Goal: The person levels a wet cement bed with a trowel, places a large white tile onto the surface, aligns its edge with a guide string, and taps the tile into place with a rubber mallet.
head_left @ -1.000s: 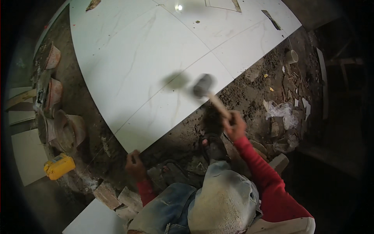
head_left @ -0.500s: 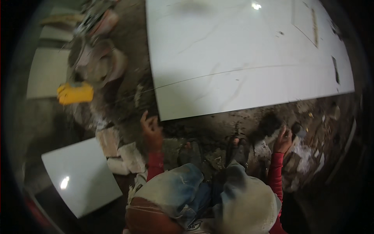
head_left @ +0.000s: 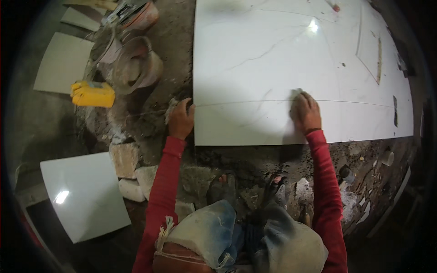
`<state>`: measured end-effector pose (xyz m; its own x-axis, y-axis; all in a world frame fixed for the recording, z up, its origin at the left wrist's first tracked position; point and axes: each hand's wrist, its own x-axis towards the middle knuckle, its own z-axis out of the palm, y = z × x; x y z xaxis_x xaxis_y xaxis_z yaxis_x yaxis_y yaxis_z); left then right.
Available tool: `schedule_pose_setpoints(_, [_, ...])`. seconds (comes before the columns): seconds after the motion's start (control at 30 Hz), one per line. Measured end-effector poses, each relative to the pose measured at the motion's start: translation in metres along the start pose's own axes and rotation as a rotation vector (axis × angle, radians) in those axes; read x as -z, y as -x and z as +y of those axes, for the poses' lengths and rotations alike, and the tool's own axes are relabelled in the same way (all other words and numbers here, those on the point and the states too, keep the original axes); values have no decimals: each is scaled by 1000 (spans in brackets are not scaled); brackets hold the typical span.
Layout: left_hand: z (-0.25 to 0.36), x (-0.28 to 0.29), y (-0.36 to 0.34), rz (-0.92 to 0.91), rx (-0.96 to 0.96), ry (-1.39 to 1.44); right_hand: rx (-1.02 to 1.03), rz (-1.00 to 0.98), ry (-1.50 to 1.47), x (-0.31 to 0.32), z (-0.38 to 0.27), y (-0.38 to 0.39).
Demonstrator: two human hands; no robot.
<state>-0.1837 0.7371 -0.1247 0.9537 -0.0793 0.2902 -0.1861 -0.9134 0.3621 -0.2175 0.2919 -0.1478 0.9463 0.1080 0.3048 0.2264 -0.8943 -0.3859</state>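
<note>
1. Off to the left on the dirt floor point(head_left: 54, 118): yellow tool point(head_left: 93, 94), parked clear.
2. Left hand point(head_left: 181, 119) curled over the white tile point(head_left: 255, 68) edge, seemingly steadying it.
3. Right hand point(head_left: 305, 111) flat, open, pressing near the tile joint point(head_left: 355, 102).

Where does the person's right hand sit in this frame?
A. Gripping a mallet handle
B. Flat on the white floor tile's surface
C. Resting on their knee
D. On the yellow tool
B: the right hand lies palm-down on the large white tile, while the left hand holds that tile's left edge; the yellow tool lies untouched on the ground.
</note>
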Motion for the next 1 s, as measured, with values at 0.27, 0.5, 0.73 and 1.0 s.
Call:
schedule_pose_setpoints(0.27, [10, -3, -20, -147, 126, 15, -107, -73, 211, 7, 10, 8])
schedule_pose_setpoints(0.5, [11, 12, -13, -157, 81, 69, -160, 49, 162, 9, 5, 13])
schedule_pose_setpoints(0.73, [10, 10, -16, -220, 132, 92, -479, 71, 111, 40, 17, 34])
schedule_pose_setpoints(1.0, [35, 7, 18, 38, 104, 94, -1218, 449, -724, 57, 6, 120])
